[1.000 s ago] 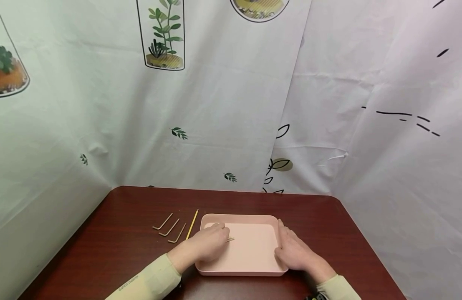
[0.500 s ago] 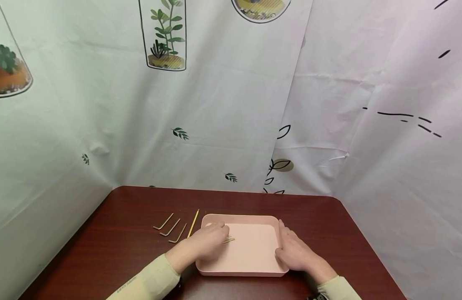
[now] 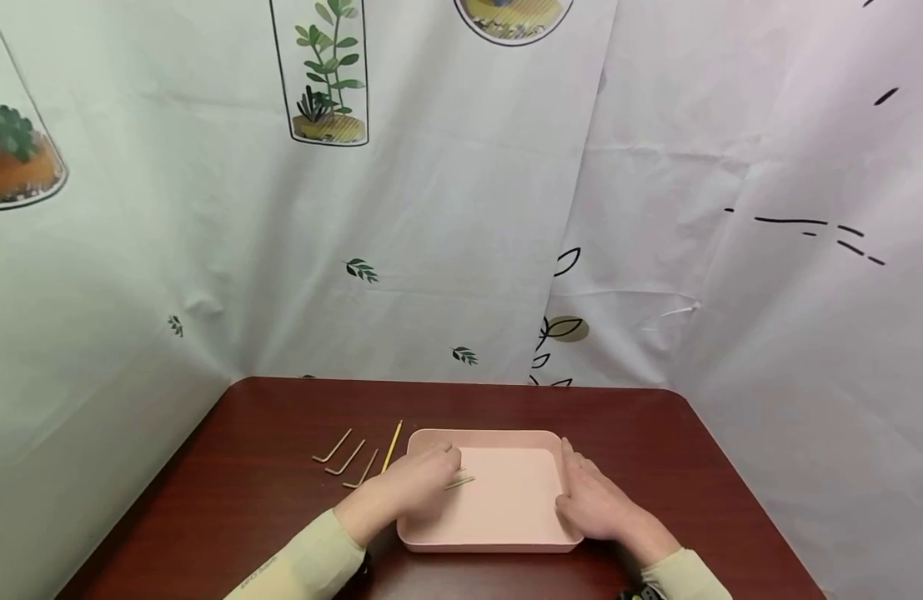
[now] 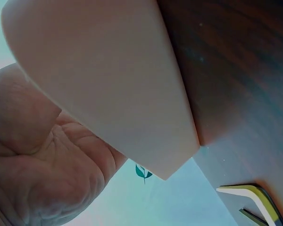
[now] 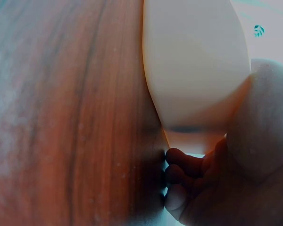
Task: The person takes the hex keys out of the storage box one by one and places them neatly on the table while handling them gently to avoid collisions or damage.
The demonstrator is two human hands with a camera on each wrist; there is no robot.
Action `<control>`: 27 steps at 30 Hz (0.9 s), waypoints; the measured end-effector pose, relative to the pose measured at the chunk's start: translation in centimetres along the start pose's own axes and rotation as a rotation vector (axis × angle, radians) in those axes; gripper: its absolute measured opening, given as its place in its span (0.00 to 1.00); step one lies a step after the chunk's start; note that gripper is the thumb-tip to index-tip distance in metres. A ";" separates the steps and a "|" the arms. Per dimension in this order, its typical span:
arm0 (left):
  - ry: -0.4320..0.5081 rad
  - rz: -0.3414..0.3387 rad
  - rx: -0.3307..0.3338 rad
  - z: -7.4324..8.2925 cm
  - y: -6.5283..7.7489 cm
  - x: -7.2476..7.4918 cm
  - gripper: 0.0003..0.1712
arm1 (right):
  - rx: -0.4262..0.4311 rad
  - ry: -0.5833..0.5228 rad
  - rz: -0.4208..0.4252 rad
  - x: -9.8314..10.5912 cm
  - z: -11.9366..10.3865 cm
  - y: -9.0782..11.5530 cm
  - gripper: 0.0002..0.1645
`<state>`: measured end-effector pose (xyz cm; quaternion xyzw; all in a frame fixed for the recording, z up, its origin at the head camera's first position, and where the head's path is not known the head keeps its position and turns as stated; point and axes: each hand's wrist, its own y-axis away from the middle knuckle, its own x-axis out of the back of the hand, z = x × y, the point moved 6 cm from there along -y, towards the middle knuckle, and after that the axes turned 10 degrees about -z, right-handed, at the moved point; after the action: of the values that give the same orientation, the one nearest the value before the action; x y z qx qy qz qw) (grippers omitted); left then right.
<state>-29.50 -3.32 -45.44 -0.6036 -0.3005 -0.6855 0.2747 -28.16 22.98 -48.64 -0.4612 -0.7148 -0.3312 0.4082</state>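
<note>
The pink tray lies on the table in the head view. My left hand reaches over its left side, fingers bent down inside, fingertips hidden. Thin tan rods show on the tray floor beside those fingers; I cannot tell if the hand pinches them. In the left wrist view the palm is behind the tray wall. My right hand holds the tray's right side, thumb over the rim and fingers along the outside. In the right wrist view its fingertips are low, close to the tabletop.
Several L-shaped hex keys, one of them the middle hex key, lie left of the tray on the dark red-brown table. A yellow pencil lies between them and the tray. Patterned white cloth surrounds the table.
The rods beside my left fingers lie slightly more spread apart. Both hands keep nearly the same place on the tray; the whole head view has shifted a little.
</note>
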 end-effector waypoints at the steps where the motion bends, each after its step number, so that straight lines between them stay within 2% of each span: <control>1: 0.017 -0.006 0.007 0.0 0.0 0.0 0.09 | -0.001 -0.001 -0.002 0.0 0.0 0.0 0.54; 9: 0.028 0.004 -0.002 -0.3 0.1 0.2 0.09 | -0.013 -0.008 -0.018 -0.2 0.1 -0.2 0.55; 20: 0.096 0.021 0.015 -0.6 0.5 0.9 0.06 | -0.005 0.013 -0.001 0.0 0.0 -0.2 0.54; 23: 0.103 0.040 0.000 -0.5 0.8 1.4 0.04 | -0.002 0.010 -0.005 0.0 -0.1 -0.2 0.54; 27: 0.048 0.076 -0.044 -0.2 0.9 1.9 0.08 | -0.008 0.008 -0.004 0.0 0.0 -0.1 0.54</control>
<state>-29.24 -4.12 -43.46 -0.6039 -0.2557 -0.6952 0.2943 -28.22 22.98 -48.62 -0.4600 -0.7128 -0.3367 0.4086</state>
